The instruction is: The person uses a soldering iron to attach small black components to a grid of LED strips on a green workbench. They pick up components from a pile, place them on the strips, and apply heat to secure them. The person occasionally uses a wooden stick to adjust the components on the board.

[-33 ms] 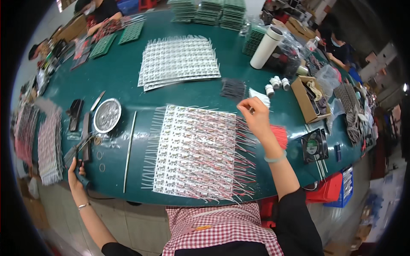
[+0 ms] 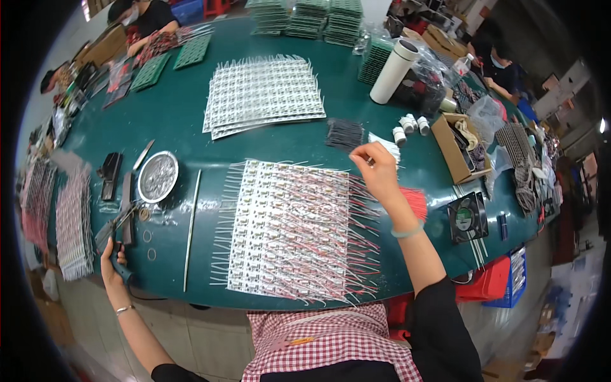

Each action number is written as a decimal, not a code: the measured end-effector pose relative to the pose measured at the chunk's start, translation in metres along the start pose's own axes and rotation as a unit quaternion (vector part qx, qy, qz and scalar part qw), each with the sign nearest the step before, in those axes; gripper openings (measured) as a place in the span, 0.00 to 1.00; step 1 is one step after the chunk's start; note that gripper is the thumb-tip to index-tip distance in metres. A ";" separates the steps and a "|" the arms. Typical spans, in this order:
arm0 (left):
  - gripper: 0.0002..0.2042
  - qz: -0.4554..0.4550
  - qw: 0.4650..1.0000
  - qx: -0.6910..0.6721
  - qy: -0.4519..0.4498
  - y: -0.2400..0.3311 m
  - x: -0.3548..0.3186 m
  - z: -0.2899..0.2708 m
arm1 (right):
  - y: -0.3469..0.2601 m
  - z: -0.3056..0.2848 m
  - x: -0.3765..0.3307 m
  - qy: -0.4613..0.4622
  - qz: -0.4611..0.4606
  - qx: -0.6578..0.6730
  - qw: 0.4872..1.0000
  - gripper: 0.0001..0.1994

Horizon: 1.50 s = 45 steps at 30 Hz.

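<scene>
At the table's left edge my left hand (image 2: 112, 267) is wrapped round the dark teal handle of a soldering iron (image 2: 125, 272). The iron's metal tip points away, toward a round metal bowl (image 2: 158, 177). My right hand (image 2: 380, 173) hovers with thumb and fingers pinched by the upper right corner of a white circuit board panel (image 2: 251, 229). Whatever the pinch holds, if anything, is too small to make out. Rows of red and white wires (image 2: 305, 235) cover most of the panel and stick out past its right side. Beyond the hand lie white wires (image 2: 388, 145); beside the wrist, red wires (image 2: 415, 202).
Farther back lie stacked white panels (image 2: 264, 95) and black wires (image 2: 344, 133). A white flask (image 2: 394, 71), an open cardboard box (image 2: 452, 153) and a small fan (image 2: 468, 216) stand to the right. A thin rod (image 2: 191, 235) lies left of the panel. Other people work across the table.
The whole view has shifted very slightly. My right hand keeps its pinch near the panel's corner, and my left hand stays on the soldering iron.
</scene>
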<state>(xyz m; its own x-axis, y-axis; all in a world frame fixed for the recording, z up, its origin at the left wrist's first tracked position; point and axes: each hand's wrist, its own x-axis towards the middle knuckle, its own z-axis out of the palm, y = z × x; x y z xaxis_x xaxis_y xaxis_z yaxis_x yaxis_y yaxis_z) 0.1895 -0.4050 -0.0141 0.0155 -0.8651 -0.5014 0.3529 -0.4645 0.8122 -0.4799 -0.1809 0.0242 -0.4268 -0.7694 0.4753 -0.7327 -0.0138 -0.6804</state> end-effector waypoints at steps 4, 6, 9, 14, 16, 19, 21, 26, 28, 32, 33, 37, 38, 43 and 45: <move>0.16 0.055 0.980 0.168 0.096 0.001 0.004 0.054 | 0.040 0.014 0.027 0.007 -0.035 -0.061 0.998 0.06; 0.21 0.111 0.950 0.274 0.098 -0.002 0.021 0.039 | 0.048 0.021 0.031 0.017 -0.075 -0.156 0.985 0.16; 0.30 0.184 0.876 0.407 0.181 0.001 0.029 0.012 | 0.009 0.045 0.030 -0.019 -0.034 -0.164 0.986 0.32; 0.29 0.301 0.544 0.698 0.355 -0.011 0.017 0.007 | -0.052 0.068 -0.031 -0.206 -0.120 -0.038 0.970 0.43; 0.13 0.403 0.506 0.689 0.329 -0.043 -0.068 0.128 | -0.054 0.073 -0.061 -0.245 -0.140 -0.024 0.959 0.43; 0.15 0.490 0.571 0.635 0.174 -0.070 -0.123 0.162 | -0.064 0.074 -0.075 -0.312 -0.144 -0.005 0.939 0.42; 0.16 0.470 0.596 0.647 0.071 -0.090 -0.150 0.191 | -0.050 0.077 -0.091 -0.320 -0.142 -0.017 0.936 0.41; 0.18 0.371 0.536 0.758 0.026 -0.113 -0.156 0.194 | -0.044 0.081 -0.094 -0.321 -0.161 -0.033 0.933 0.40; 0.19 0.338 0.479 0.808 0.062 -0.123 -0.141 0.184 | -0.044 0.078 -0.094 -0.320 -0.164 -0.033 0.932 0.40; 0.21 0.379 0.458 0.801 0.075 -0.134 -0.081 0.140 | -0.047 0.080 -0.091 -0.325 -0.158 -0.041 0.931 0.40; 0.19 0.362 0.476 0.796 0.093 -0.137 -0.060 0.131 | -0.045 0.088 -0.092 -0.318 -0.158 -0.041 0.934 0.38; 0.06 0.361 0.600 0.708 0.097 -0.135 -0.110 0.164 | -0.046 0.085 -0.088 -0.328 -0.151 -0.059 0.931 0.35; 0.06 0.346 0.649 0.669 0.104 -0.131 -0.117 0.161 | -0.045 0.083 -0.088 -0.313 -0.156 -0.056 0.935 0.34; 0.05 0.344 0.831 0.428 0.091 -0.154 -0.202 0.157 | -0.052 0.076 -0.087 -0.333 -0.164 -0.127 0.920 0.34; 0.07 0.261 0.883 0.373 0.110 -0.162 -0.248 0.144 | -0.061 0.074 -0.087 -0.334 -0.174 -0.131 0.917 0.34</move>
<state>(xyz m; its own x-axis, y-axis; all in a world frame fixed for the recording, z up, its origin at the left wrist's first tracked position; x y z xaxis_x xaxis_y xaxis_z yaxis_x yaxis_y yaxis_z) -0.0062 -0.1424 0.0220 0.2050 -0.9786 0.0202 -0.4703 -0.0804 0.8789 -0.3586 -0.1601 -0.0165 0.2130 -0.9683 0.1303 -0.9027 -0.2460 -0.3529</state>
